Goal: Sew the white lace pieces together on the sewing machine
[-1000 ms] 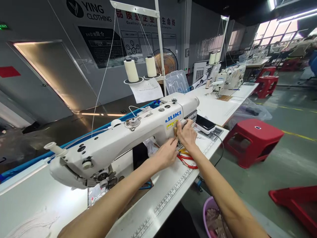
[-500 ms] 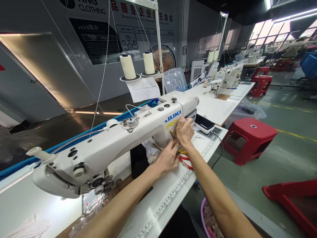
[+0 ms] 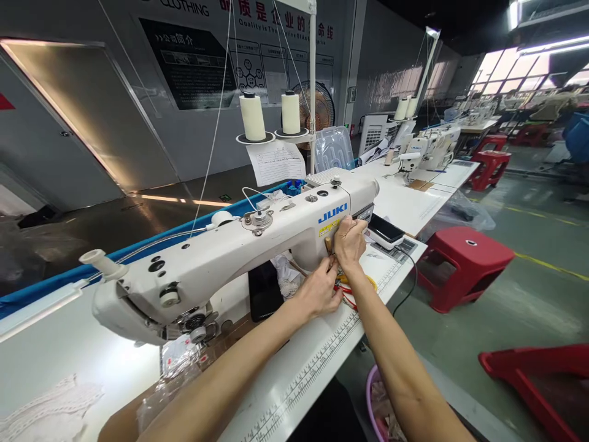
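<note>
On the table [image 3: 276,376], the machine [image 3: 285,230] is attended at its column [image 3: 309,249] by the left hand [image 3: 318,291] and right hand [image 3: 350,243], fingers bunched, though whether anything is held cannot be told; work is judged underway, with no step visibly finished and the remainder unclear

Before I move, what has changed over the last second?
The right hand has curled in over the dial on the machine, hiding it. Any new grip is unclear. The left hand stays just below; machine, spools and nearest stool have not moved.
</note>
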The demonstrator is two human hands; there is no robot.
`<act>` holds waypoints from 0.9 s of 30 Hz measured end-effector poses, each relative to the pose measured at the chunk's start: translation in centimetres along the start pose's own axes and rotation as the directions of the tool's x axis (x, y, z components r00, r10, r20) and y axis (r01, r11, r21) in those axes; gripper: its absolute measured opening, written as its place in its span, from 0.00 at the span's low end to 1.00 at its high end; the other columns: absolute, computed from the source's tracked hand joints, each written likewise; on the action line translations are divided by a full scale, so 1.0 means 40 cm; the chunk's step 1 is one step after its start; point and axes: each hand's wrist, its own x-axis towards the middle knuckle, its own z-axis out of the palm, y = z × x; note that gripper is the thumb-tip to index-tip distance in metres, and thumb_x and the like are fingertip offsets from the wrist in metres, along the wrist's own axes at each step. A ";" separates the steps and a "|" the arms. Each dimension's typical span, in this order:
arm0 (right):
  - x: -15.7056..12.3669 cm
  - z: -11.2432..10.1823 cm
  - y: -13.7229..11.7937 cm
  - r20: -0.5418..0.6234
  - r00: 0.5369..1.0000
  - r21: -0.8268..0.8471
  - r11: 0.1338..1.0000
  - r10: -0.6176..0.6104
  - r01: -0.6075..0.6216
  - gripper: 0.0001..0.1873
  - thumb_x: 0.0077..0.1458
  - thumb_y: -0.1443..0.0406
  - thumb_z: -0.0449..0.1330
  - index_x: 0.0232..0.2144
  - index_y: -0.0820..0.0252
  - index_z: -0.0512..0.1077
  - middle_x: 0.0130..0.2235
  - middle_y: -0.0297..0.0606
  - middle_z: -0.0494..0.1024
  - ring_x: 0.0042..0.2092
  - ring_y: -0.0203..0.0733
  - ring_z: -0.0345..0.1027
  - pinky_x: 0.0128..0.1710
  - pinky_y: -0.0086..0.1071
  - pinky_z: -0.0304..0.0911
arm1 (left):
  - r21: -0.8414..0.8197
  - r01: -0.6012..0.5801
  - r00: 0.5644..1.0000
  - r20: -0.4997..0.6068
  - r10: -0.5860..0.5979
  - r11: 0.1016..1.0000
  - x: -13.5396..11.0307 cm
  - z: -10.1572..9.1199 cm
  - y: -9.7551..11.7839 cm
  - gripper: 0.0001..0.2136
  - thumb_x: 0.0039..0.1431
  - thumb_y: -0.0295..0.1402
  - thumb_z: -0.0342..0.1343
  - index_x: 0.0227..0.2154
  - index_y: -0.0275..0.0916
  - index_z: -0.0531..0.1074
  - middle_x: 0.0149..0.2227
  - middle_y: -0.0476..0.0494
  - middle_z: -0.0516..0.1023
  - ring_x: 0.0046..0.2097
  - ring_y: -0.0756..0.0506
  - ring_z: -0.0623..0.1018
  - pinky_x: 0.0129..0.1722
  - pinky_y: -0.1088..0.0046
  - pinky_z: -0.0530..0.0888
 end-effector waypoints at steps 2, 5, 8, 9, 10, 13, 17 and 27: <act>-0.004 -0.002 0.004 0.006 1.000 -0.003 1.000 -0.011 0.011 0.25 0.64 0.49 0.40 0.47 0.63 0.60 0.32 0.49 0.76 0.35 0.57 0.70 0.33 0.39 0.55 | 0.013 0.006 1.000 0.015 -0.006 1.000 -0.002 -0.001 0.003 0.25 0.52 0.29 0.53 0.54 0.33 0.60 0.51 0.31 0.65 0.55 0.34 0.70 0.56 0.53 0.72; -0.009 -0.003 0.007 0.006 1.000 -0.003 1.000 -0.021 0.021 0.25 0.64 0.50 0.41 0.48 0.64 0.59 0.34 0.50 0.76 0.36 0.57 0.70 0.34 0.39 0.55 | 0.017 0.000 1.000 0.026 -0.001 1.000 -0.005 -0.004 0.005 0.24 0.51 0.28 0.53 0.53 0.33 0.60 0.51 0.32 0.65 0.55 0.34 0.70 0.57 0.53 0.71; -0.011 -0.005 0.005 0.000 1.000 -0.002 1.000 -0.028 0.028 0.24 0.65 0.50 0.40 0.48 0.64 0.60 0.34 0.50 0.76 0.37 0.58 0.71 0.34 0.39 0.55 | 0.016 -0.018 1.000 0.024 0.018 1.000 -0.007 -0.009 0.006 0.27 0.49 0.28 0.54 0.54 0.35 0.59 0.53 0.33 0.64 0.56 0.34 0.70 0.58 0.54 0.70; -0.011 -0.005 0.003 -0.003 1.000 -0.002 1.000 -0.029 0.029 0.24 0.65 0.50 0.40 0.48 0.64 0.60 0.34 0.49 0.76 0.36 0.58 0.71 0.34 0.39 0.55 | 0.027 -0.017 0.999 0.029 0.016 0.999 -0.007 -0.010 0.006 0.28 0.49 0.28 0.54 0.55 0.34 0.58 0.53 0.32 0.64 0.56 0.34 0.69 0.57 0.54 0.70; -0.010 -0.005 0.001 -0.007 1.000 -0.002 1.000 -0.028 0.028 0.24 0.64 0.50 0.40 0.47 0.63 0.60 0.33 0.49 0.76 0.36 0.58 0.71 0.34 0.39 0.56 | 0.044 -0.011 0.999 0.038 0.009 0.999 -0.007 -0.011 0.006 0.29 0.49 0.29 0.55 0.56 0.34 0.57 0.53 0.32 0.64 0.56 0.33 0.69 0.57 0.54 0.71; -0.006 -0.002 -0.004 -0.032 0.999 -0.005 1.000 -0.014 0.014 0.25 0.65 0.50 0.38 0.47 0.64 0.61 0.33 0.50 0.76 0.36 0.58 0.71 0.34 0.40 0.56 | 0.084 0.008 0.998 0.069 -0.013 0.996 -0.004 -0.012 0.007 0.31 0.49 0.31 0.56 0.57 0.31 0.56 0.53 0.30 0.64 0.55 0.32 0.70 0.55 0.54 0.73; 0.002 0.004 -0.004 -0.053 0.998 -0.004 1.000 -0.031 0.031 0.22 0.65 0.55 0.37 0.46 0.64 0.62 0.32 0.49 0.75 0.35 0.57 0.71 0.35 0.41 0.57 | 0.051 -0.011 0.999 0.053 0.008 0.999 -0.001 -0.009 0.005 0.28 0.49 0.31 0.55 0.55 0.32 0.58 0.53 0.30 0.64 0.56 0.32 0.70 0.56 0.53 0.71; 0.005 0.007 0.004 -0.056 0.996 0.030 0.997 -0.073 0.075 0.19 0.63 0.56 0.39 0.45 0.63 0.61 0.32 0.47 0.75 0.35 0.58 0.71 0.34 0.41 0.59 | 0.033 0.014 0.997 0.069 -0.016 0.999 0.000 -0.019 0.016 0.27 0.49 0.32 0.55 0.54 0.32 0.59 0.54 0.30 0.65 0.57 0.33 0.70 0.57 0.54 0.71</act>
